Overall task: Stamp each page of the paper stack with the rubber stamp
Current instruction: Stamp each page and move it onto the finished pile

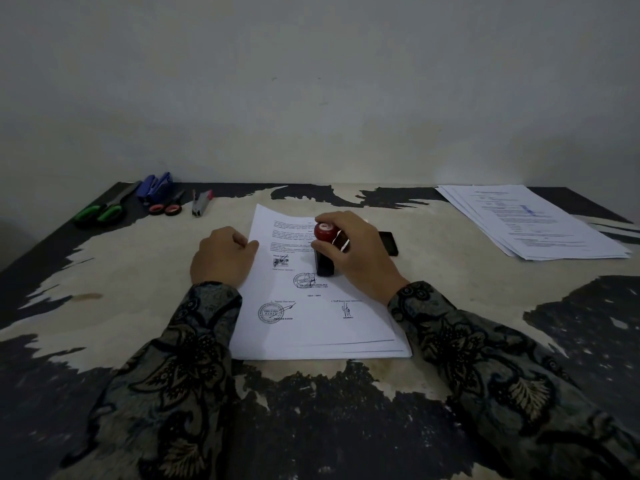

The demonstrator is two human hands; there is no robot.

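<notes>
Fingers: right hand (360,252) grips stamp (325,247); left hand (223,258), loosely curled, rests on paper stack (311,327)
Stamp: upright on stack's top page
Ink pad (389,242): right of stack

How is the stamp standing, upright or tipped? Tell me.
Roughly upright. The stamp has its red knob on top and black base down on the top sheet, gripped by the right hand.

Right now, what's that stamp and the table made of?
The stamp looks like plastic or lacquered wood: its red knob is glossy above a black body. The table seems to be board with a dark coating, which has peeled off in ragged patches and left pale beige.
</notes>
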